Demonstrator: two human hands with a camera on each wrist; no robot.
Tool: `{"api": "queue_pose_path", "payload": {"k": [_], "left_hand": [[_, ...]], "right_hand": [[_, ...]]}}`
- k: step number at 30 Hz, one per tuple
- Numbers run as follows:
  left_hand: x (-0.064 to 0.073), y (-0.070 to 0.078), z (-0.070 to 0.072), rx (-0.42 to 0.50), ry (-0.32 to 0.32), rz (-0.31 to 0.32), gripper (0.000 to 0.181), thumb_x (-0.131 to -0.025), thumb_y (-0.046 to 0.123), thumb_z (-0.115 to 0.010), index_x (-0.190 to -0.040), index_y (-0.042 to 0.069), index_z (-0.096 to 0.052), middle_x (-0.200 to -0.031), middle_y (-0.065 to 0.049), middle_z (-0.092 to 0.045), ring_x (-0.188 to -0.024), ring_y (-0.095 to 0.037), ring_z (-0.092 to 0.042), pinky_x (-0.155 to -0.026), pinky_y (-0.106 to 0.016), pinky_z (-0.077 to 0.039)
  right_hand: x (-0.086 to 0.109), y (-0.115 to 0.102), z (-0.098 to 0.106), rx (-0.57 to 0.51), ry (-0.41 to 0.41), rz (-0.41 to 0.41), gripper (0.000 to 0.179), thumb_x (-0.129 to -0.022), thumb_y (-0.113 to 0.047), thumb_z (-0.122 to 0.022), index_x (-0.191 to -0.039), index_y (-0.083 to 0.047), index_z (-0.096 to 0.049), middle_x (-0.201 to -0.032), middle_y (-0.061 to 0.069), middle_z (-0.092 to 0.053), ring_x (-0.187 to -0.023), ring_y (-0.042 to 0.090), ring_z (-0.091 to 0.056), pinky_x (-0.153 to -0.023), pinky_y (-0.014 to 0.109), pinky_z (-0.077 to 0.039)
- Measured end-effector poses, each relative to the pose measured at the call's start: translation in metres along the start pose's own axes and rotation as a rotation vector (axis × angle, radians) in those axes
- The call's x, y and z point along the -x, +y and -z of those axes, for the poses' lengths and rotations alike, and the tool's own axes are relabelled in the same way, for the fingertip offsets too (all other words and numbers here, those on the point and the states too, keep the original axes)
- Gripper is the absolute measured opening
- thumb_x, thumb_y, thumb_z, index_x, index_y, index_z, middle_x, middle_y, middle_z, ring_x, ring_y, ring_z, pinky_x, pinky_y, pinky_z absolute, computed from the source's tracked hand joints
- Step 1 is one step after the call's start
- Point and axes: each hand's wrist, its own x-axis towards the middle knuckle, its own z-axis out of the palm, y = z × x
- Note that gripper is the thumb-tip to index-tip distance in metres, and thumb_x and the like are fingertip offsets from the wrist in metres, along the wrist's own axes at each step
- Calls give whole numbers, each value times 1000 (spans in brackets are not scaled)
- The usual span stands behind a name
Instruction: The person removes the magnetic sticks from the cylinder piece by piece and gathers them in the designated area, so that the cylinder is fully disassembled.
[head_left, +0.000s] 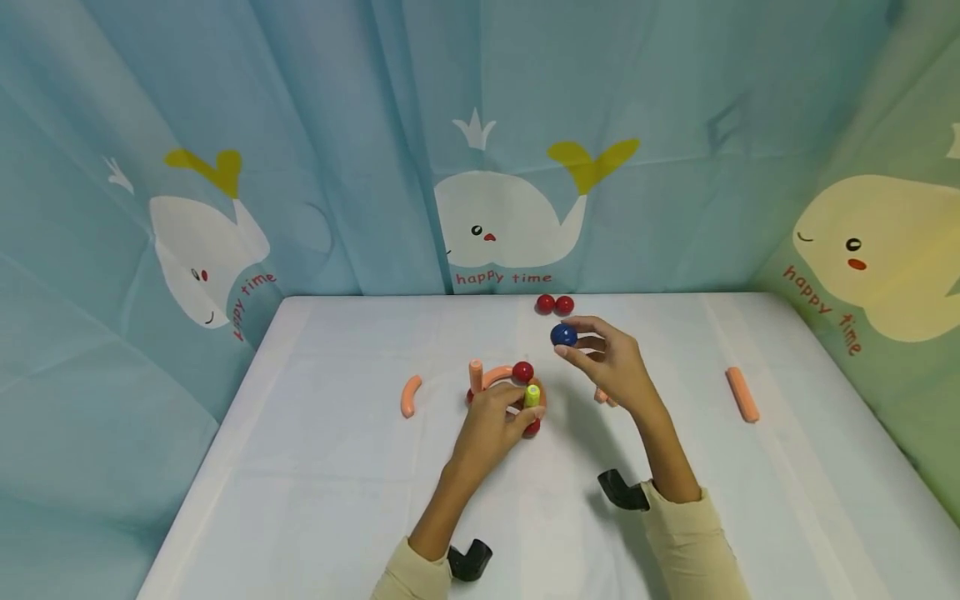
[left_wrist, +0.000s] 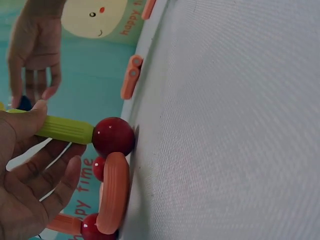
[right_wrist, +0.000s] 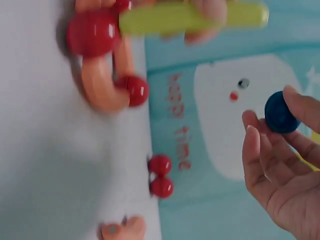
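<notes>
Left grip (head_left: 489,425) pinched one lime-green rod (head_left: 532,397), right grip (head_left: 617,367) one blue ball (head_left: 563,335); two red balls (head_left: 545,304) lay near the bench's (head_left: 315,467) far edge.

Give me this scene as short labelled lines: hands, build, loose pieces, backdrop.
left hand: pinches a lime-green rod, whose lower end meets a red ball
right hand: pinches a blue ball above the white table
build: curved orange pieces linked by red balls
loose left: orange arc
loose right: straight orange rod
far edge: two red balls
backdrop: blue curtain with printed whales
</notes>
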Motion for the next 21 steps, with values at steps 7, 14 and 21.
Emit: {"api": "queue_pose_path", "payload": {"k": [7, 14, 21], "left_hand": [[1, -1, -1, -7, 19, -16, 15, -88, 24, -73, -94, 10, -70, -91, 1, -68, -88, -8, -64, -74, -21, -57], [1, -4, -2, -8, 32, -48, 13, -89, 22, -72, -92, 10, -71, -93, -1, -68, -89, -10, -64, -72, -23, -57], [0, -4, -3, -7, 42, -60, 11, -88, 21, -74, -89, 11, -69, -89, 0, -67, -86, -11, -63, -71, -23, -57]], "right_hand": [[-31, 37, 21, 73, 51, -137, 46, -91, -25, -70, -127, 1, -58, -118, 25, -63, -105, 42, -66, -72, 20, -57], [-61, 72, 28, 222, 64, -243, 47, -89, -25, -72, -124, 3, -59, -119, 29, -62, -109, 43, -64, -84, 48, -56], [-89, 98, 29, 277, -66, -328, 44, -89, -16, -70, -124, 8, -56, -119, 32, -62, -110, 43, -60, -89, 50, -51]]}}
